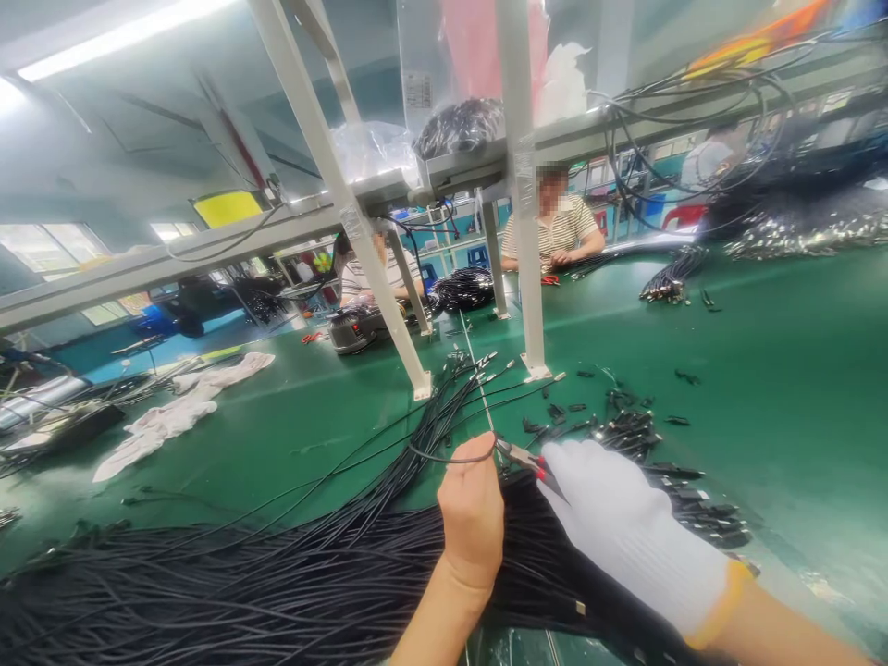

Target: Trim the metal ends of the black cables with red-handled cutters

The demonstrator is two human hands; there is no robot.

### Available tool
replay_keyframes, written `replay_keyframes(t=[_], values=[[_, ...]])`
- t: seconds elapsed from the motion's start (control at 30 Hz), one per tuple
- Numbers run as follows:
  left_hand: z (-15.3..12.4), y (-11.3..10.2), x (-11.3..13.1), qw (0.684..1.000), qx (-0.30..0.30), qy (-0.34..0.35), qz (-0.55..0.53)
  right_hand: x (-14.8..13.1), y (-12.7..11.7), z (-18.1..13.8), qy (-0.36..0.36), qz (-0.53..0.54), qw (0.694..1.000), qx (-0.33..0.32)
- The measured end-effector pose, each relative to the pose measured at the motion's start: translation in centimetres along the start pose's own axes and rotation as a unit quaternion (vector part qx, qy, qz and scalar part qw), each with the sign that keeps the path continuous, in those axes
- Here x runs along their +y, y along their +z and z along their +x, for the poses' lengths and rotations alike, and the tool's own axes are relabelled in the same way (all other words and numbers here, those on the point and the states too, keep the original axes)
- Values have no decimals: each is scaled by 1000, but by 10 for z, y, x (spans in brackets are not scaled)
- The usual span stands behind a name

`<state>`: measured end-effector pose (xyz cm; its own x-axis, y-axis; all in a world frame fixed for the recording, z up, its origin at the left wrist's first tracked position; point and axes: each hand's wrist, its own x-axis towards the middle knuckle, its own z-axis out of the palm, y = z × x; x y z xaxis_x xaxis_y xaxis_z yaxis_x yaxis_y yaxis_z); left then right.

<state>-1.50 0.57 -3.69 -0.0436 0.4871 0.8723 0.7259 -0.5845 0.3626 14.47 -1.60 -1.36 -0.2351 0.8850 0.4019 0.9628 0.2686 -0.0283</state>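
Observation:
My bare left hand [472, 513] is closed in a pinch on a thin black cable [448, 457] that loops out to its left. My right hand [617, 523], in a white knit glove, is closed round small red-handled cutters [524, 460] whose tips meet the cable end just above my left hand. Both hands hover over a thick bundle of black cables [291, 573] lying across the green table [777, 370]. A pile of small black cut-off pieces [638, 435] lies right of the cutters.
White frame legs [527, 277] stand on the table ahead. White cloths [180, 412] lie at left. Two people sit at the far side, one in a striped shirt [559, 231]. More cable bundles [672, 277] lie at right.

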Motion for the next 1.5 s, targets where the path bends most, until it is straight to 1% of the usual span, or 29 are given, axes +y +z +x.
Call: replay_keyframes(t=[0.13,0.2,0.27,0.33,0.37,0.4,0.43,0.47,0.53,0.57,0.63,0.67,0.7,0.73,0.77,0.87,1.0,1.17,1.37,1.5], values=[[2,1,0,999,-9,35,22,3,4,6,2,-27,1000,11],[2,1,2,999,-16,35,10,7,5,11,-7,-40,999,0],[3,0,5,1000,-20,21,-12,10,7,14,-14,-47,999,0],[5,-2,9,998,-18,-26,-48,12,9,17,-24,-47,999,13],[6,-3,11,995,-21,-69,-73,13,10,17,-28,-45,998,17],[8,-3,13,986,-28,-126,-105,14,11,18,-32,-44,998,21],[11,-4,15,970,-36,-194,-145,15,12,18,-36,-43,998,23],[14,-5,16,944,-40,-265,-193,17,14,18,-41,-41,998,26],[21,-7,17,868,-30,-389,-306,22,16,18,-50,-30,997,50],[26,-9,16,825,-20,-434,-363,25,17,18,-52,-21,996,71],[34,-13,14,742,-14,-492,-455,32,19,18,-57,4,991,125],[37,-15,12,710,-22,-511,-484,35,20,19,-63,15,987,149],[39,-18,11,686,-35,-525,-502,37,21,20,-72,23,983,167],[41,-19,10,671,-46,-536,-511,39,23,20,-84,29,980,179],[42,-21,10,662,-54,-542,-515,39,25,21,-97,34,977,188],[43,-23,9,651,-73,-551,-516,37,29,22,-126,42,970,201],[41,-21,9,636,-105,-566,-514,34,29,20,-155,56,966,200],[37,-19,9,622,-129,-576,-514,32,21,19,-163,75,968,178],[36,-19,7,606,-134,-587,-521,33,19,19,-165,61,969,176],[38,-20,5,603,-139,-588,-521,33,19,19,-170,56,967,184]])
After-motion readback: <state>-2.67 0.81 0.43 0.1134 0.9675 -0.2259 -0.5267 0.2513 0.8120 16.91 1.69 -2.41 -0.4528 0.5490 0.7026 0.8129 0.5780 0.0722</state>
